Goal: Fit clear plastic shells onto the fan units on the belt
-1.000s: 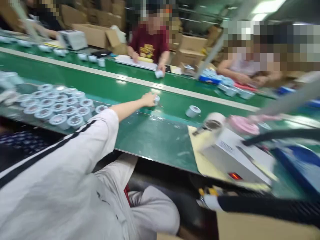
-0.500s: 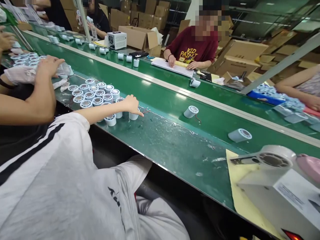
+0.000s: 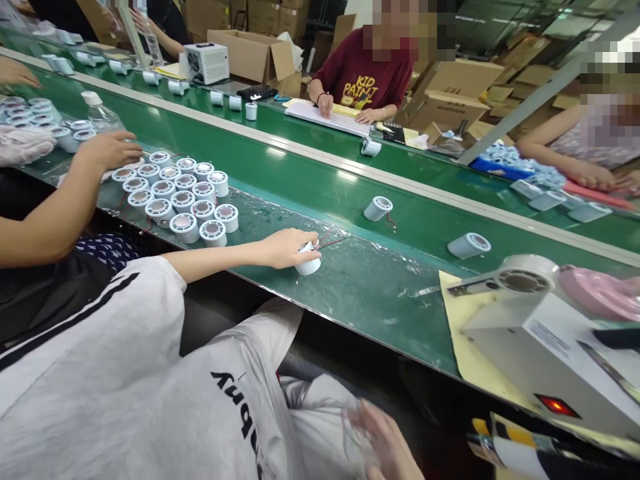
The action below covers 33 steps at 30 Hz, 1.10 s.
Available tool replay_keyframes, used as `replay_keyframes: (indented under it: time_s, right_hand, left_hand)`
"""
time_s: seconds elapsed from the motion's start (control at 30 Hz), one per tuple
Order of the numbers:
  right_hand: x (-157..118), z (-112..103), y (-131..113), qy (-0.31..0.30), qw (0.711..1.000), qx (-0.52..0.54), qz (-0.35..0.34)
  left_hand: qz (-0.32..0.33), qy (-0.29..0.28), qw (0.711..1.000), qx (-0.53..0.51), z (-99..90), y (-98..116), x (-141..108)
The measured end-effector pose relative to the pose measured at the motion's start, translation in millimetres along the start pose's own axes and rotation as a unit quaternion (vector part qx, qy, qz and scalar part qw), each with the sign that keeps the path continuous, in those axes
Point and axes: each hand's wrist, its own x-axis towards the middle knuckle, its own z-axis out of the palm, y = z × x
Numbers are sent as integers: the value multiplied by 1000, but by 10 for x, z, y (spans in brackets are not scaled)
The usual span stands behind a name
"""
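My left hand [image 3: 285, 248] reaches across the green bench and is closed around a pale-blue round fan housing [image 3: 309, 267] with thin red and dark wires trailing to the right. The housing stands on the bench or just above it; I cannot tell which. To the left stands a group of similar fan housings [image 3: 183, 200], grilled ends up, some with red wires. Low in the picture, over my lap, my right hand [image 3: 385, 440] is smeared by motion, and its fingers do not show clearly.
Two fan housings, one upright [image 3: 379, 209] and one lying [image 3: 469, 245], are on the green conveyor [image 3: 320, 193]. At right, a white boxy device [image 3: 520, 340] with a lit red switch sits on yellow paper. A co-worker's arm [image 3: 75, 180] reaches in from the left beside the group.
My left hand has moved right and nearer, bringing one fan housing away from the group. My right hand has come into view at the bottom. The co-worker's hand at left now lies beside the group.
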Motion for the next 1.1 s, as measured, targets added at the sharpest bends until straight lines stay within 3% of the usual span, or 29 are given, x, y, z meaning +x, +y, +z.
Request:
replay_keyframes:
  time_s: [0.13,0.3,0.37,0.43,0.5,0.57,0.63,0.77,0.87,0.97,1.1]
  right_hand:
    - [268,287,122,30,999,-19,2]
    - [389,358,81,76,992,-100,3]
    - [354,364,23,87,985,-148,-8]
    - [341,395,-58,104,971,-214,-35]
    - [371,448,-149,134,948,-280,-60]
    - [424,498,-224,162,924,-340,-60]
    - [458,522,-257,164,908,-383,-35]
    - [387,485,-209,143,919,-366,28]
    - [293,442,-162,148,947,-274,75]
    - [254,421,-169,165,974,-116,99]
    - [256,400,-230,233,961,6,145]
  left_hand:
    - [-7,37,991,-131,214,25,258]
    - [-39,27,963,-266,214,15,288]
    - [-46,-28,915,-399,250,44,140]
    - [-53,-135,846,-513,362,110,-42]
    - [-32,-262,812,-521,523,207,-199]
    - [30,-368,820,-437,677,319,-296]
    - [117,-398,849,-328,784,417,-327]
    - [230,-319,900,-188,869,524,-300]
    - [228,-267,916,-192,932,552,-314]
    - [206,-215,926,-232,1047,561,-358]
    - [227,-179,924,-252,1219,505,-380]
